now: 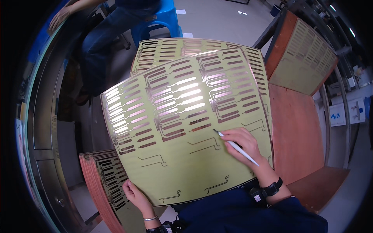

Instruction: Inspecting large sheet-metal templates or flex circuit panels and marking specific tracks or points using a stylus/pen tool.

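A large yellow-green circuit board panel (175, 171) with rows of shiny copper pads and thin traces lies tilted in front of me. My left hand (136, 198) pinches its lower left edge, with some fingers hidden behind the panel. In my right hand (245, 143) is a slim white-handled craft knife (241, 152), held like a pen. Its dark tip is at the panel's surface, just right of a pad in the lower middle rows; whether it touches I cannot tell. Behind this panel, a similar panel (163, 44) sticks out at the far side.
At the lower left stands a stack of similar panels (91, 178) with reddish edges. Another panel (305, 54) leans against a reddish-brown board at the right, above a reddish-brown surface (297, 128). Beyond are a blue plastic stool (155, 21) and a seated person's leg (103, 39).
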Demonstrator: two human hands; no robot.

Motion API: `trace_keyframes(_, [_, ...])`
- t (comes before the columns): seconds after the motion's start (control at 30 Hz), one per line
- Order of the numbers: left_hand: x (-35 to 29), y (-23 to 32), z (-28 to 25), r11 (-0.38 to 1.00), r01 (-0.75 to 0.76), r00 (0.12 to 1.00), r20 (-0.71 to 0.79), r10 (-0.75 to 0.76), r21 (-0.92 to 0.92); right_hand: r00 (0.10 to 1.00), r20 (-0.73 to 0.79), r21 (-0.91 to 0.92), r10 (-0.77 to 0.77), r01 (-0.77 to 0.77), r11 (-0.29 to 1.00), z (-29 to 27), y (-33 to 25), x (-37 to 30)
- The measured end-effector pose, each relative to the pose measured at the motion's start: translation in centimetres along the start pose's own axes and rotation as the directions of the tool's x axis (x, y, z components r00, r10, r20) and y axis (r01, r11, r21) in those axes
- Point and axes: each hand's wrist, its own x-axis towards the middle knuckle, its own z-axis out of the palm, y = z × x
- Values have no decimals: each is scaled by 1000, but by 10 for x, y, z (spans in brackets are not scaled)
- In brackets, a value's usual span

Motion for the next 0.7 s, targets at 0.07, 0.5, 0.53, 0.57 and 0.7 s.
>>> trace_keyframes(0.07, [1,0,-1,1000,-13,1000,13,12,12,1000,-7,13,10,-9,1000,-1,-1,0])
trace_keyframes(0.5, [0,-8,-2,999,-35,999,2,35,23,998,-50,31,41,-39,999,2,-1,-2])
trace_keyframes(0.53, [0,-8,-1,999,-36,999,2,36,24,998,-51,32,41,-40,999,3,-1,-2])
trace_keyframes(0.57, [0,-8,0,999,-33,999,-1,33,16,997,-60,22,37,-35,999,3,-1,-2])
trace_keyframes(0.7, [1,-8,2,1000,-27,1000,-6,27,-6,995,-90,-8,36,-37,999,6,1,-2])
